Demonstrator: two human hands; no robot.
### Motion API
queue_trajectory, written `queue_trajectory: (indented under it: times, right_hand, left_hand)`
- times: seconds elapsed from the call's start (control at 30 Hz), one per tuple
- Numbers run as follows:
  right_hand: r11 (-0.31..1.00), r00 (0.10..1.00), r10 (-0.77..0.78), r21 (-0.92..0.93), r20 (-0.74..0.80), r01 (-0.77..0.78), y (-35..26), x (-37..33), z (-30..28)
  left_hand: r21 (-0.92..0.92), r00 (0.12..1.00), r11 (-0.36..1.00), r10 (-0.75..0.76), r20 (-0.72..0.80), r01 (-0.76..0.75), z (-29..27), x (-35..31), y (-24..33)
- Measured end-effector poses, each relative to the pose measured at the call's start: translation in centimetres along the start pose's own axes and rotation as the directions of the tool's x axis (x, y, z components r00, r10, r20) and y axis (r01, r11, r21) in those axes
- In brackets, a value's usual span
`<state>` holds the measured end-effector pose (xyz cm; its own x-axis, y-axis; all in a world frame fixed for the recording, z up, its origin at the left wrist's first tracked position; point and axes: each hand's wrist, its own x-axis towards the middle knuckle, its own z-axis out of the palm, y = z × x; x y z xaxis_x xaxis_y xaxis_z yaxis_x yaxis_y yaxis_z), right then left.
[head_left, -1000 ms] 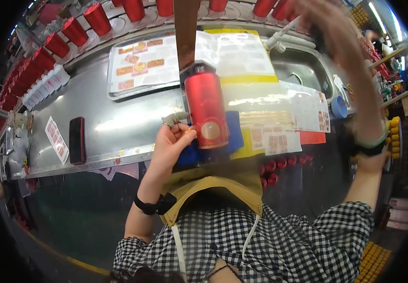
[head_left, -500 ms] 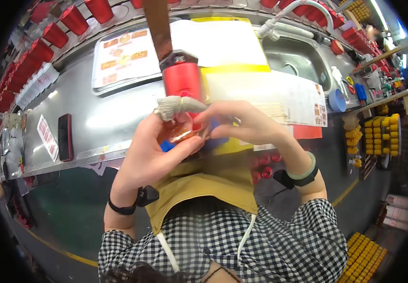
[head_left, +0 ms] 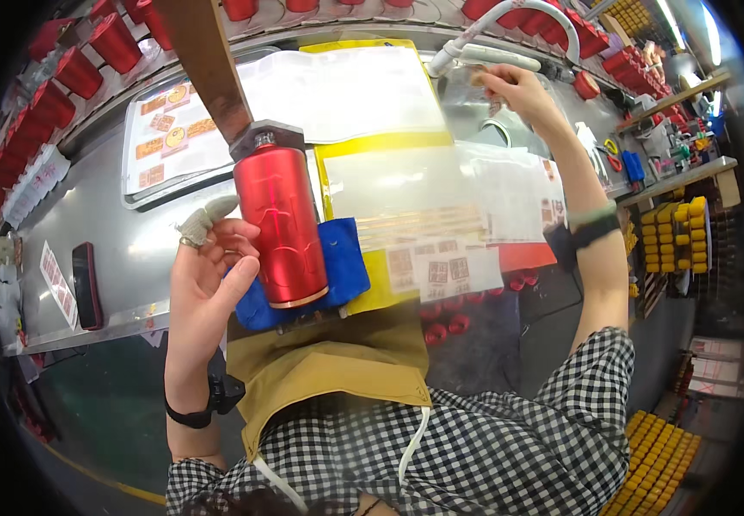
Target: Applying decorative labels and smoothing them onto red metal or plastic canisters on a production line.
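A red metallic bottle-shaped container (head_left: 282,232) lies slanted before me, its narrow far end in a dark holder (head_left: 286,138) below a wooden bar (head_left: 200,64). Under its near end is a blue cloth (head_left: 346,262). My left hand (head_left: 209,275) is at the container's left side, fingers loosely curled and apart, holding nothing; a grey fabric cover wraps one finger. Whether its fingertips touch the container I cannot tell. Far right, my right hand (head_left: 518,93) reaches over the sink (head_left: 574,116), thumb and fingers pinched on something small and thin, too unclear to name.
A white faucet (head_left: 492,26) arches over the sink. Left are a phone (head_left: 87,285) and a printed strip (head_left: 58,284). A tray (head_left: 135,202) holds printed sheets; small printed papers (head_left: 445,268) lie right of the cloth. Red cups (head_left: 79,73) line the back; scissors (head_left: 613,155) lie far right.
Both hands were together at the container's near end, around something shiny and orange-brown. My right hand has moved away to the sink, my left hand to the container's left side, uncovering the container.
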<state>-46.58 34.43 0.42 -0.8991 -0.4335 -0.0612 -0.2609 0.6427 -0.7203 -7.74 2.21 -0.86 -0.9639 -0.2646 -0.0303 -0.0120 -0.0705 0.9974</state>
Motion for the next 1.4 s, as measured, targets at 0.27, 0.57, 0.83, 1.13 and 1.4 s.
queue_trajectory:
  times: [0.27,0.57,0.83,1.13,1.4]
  right_hand:
    - [0.855,0.914,0.401,-0.333,-0.061,-0.398,16.4,7.3,1.2]
    - [0.945,0.991,0.117,-0.300,-0.069,-0.132,4.5,1.2,-0.7]
    - [0.891,0.929,-0.361,-0.261,0.086,0.371,-15.6,-13.0,5.0]
    - [0.772,0.783,-0.612,-0.132,0.107,0.622,-18.6,-17.8,10.2]
    - [0.901,0.839,-0.429,0.097,0.336,0.422,-17.1,-18.7,13.5]
  left_hand:
    - [-0.009,0.999,0.999,-0.037,-0.031,0.037,0.9,0.6,0.3]
    - [0.173,0.995,0.980,0.085,0.059,-0.094,2.0,2.6,2.9]
    - [0.429,0.817,0.719,0.569,0.088,-0.547,8.3,7.4,2.4]
    - [0.504,0.758,0.620,0.642,0.115,-0.601,4.4,3.8,2.5]
    - [0.297,0.991,0.948,0.091,0.095,-0.116,-0.3,-1.2,1.3]
